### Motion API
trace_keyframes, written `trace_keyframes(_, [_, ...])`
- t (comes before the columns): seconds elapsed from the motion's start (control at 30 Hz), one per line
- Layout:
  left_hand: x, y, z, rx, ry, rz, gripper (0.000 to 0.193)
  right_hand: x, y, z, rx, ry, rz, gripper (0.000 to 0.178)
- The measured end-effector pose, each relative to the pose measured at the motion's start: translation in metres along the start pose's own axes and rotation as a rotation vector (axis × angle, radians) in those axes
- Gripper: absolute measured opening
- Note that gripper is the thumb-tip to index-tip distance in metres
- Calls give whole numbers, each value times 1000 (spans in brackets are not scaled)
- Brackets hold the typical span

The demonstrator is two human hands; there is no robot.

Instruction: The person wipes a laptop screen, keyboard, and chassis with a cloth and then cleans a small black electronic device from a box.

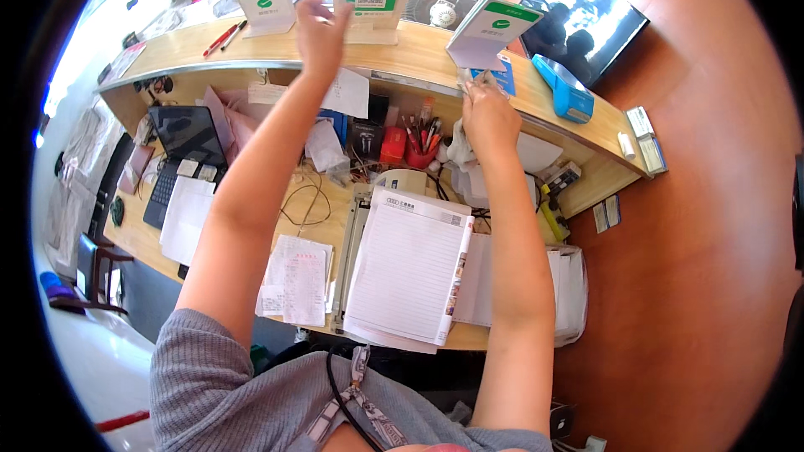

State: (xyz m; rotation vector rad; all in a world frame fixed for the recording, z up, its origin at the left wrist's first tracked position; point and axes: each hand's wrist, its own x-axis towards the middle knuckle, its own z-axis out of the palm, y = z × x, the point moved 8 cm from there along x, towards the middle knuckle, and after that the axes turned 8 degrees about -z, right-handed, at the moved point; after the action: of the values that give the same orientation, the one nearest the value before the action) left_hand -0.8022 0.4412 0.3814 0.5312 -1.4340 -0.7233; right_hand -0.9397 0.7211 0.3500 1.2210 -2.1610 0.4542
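Observation:
My left hand [322,40] is raised over the counter ledge at the left edge of the middle sign stand [368,8], a white and green card with a square code. Its fingers look apart, slightly blurred, and hold nothing I can see. My right hand [492,117] is closed on a small crumpled greyish cloth [483,79] at the ledge's front edge. Just beyond it stands the right sign stand [488,33], with a blue card [505,75] at its foot. A third sign stand [265,5] is left of my left hand.
On the ledge lie a red pen [219,40] and a blue card terminal [564,90]. Below, the desk holds a laptop [186,136], a lined paper pad [408,272], receipts [303,285], a red pen cup [420,153] and loose cables [311,201]. A fan [441,12] stands behind.

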Motion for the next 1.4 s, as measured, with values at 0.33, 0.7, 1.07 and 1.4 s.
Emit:
trace_keyframes(0.33, [58, -36, 50, 22, -669, -122, 53, 60, -63, -32, 79, 129, -94, 27])
trace_keyframes(0.7, [91, 3, 39, 67, -551, 201, 37, 100, -96, 61, -72, -530, -81, 29])
trace_keyframes(1.07, [133, 43, -15, -120, -538, 283, 32, 208, -73, 162, -154, -605, 183, 39])
trace_keyframes(1.4, [124, 69, -41, 38, -657, 227, 25, 166, -210, 133, 351, -588, -632, 43])
